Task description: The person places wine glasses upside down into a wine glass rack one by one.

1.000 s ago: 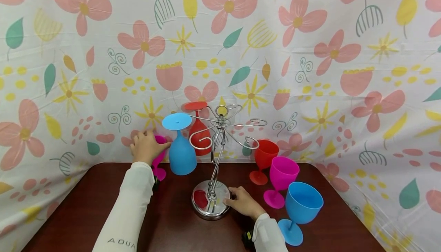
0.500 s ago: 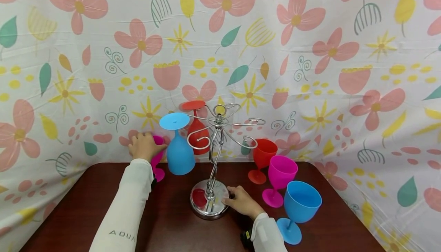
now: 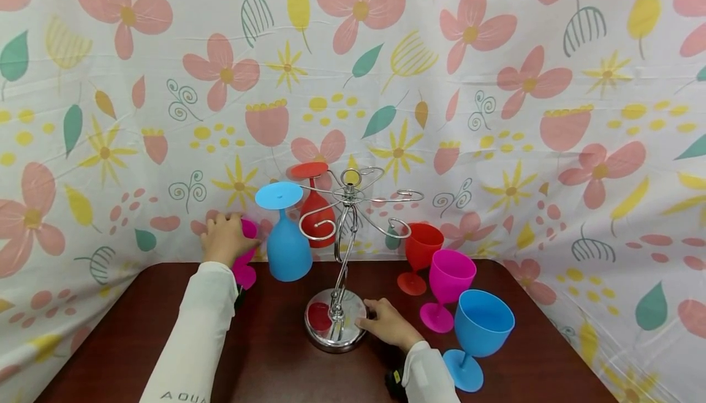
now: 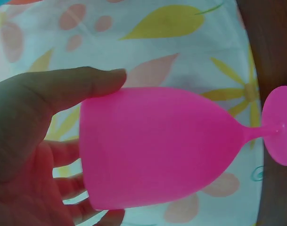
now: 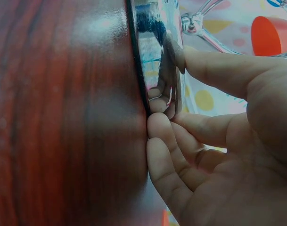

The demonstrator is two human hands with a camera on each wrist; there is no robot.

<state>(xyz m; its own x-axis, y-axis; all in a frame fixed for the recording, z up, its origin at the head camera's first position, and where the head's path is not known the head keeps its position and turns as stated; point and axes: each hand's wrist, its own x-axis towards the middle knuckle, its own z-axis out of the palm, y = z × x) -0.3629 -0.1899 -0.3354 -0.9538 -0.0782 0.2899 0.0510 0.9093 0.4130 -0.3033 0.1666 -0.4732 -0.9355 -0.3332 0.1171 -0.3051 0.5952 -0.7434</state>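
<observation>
My left hand (image 3: 225,241) grips a pink plastic goblet (image 4: 157,146) by its bowl near the rim, thumb on one side and fingers on the other. Its foot (image 3: 244,275) is tilted toward the head camera. My right hand (image 3: 390,324) holds the edge of the round chrome base (image 3: 336,335) of a wire stemware rack (image 3: 344,256), thumb on top and fingers at its side. From the rack's left arms, a blue goblet (image 3: 289,250) and a red goblet (image 3: 318,216) hang upside down by their feet.
On the right of the dark wood table (image 3: 287,372), a red goblet (image 3: 423,247), a pink goblet (image 3: 452,277) and a blue goblet (image 3: 484,323) stand upright in a slanting row. Behind the table hangs a flowered cloth (image 3: 353,84). Curled wire arms (image 3: 405,196) reach out from the rack's right side.
The pink goblet in my left hand has shifted slightly left, and its foot has gone from lying flat to tilted. My right hand stays on the rack's base; the head view moved a little.
</observation>
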